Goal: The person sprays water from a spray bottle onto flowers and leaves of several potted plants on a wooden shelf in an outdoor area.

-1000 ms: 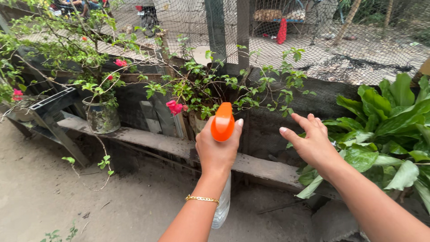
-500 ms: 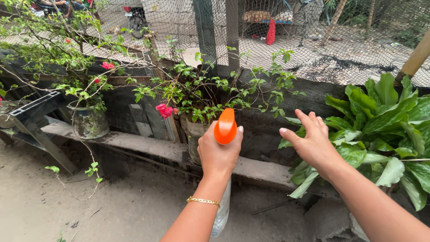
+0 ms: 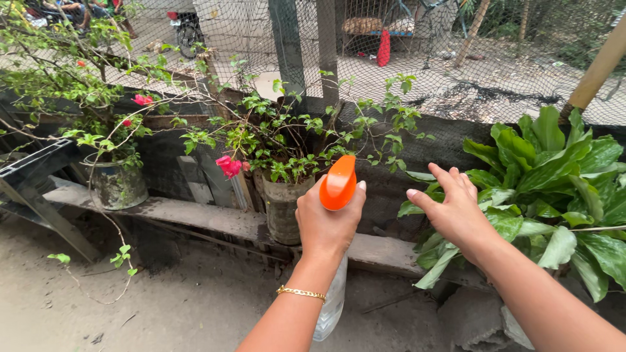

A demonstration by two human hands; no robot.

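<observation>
Gripping the neck of a clear spray bottle with an orange trigger head, the left hand was closed tight around it — nozzle aimed at the grey pot of a small-leaved plant with pink flowers on the wooden plank shelf. The right hand hovered open and empty, fingers spread, just before the broad-leaved green plant at the shelf's right end. A second pot stood towards the left end.

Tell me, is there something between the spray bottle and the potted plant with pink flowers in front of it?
Nothing visible. The left hand holds the spray bottle before the plant, with open air between. The right hand hovers aside, open, near the broad leaves.
</observation>
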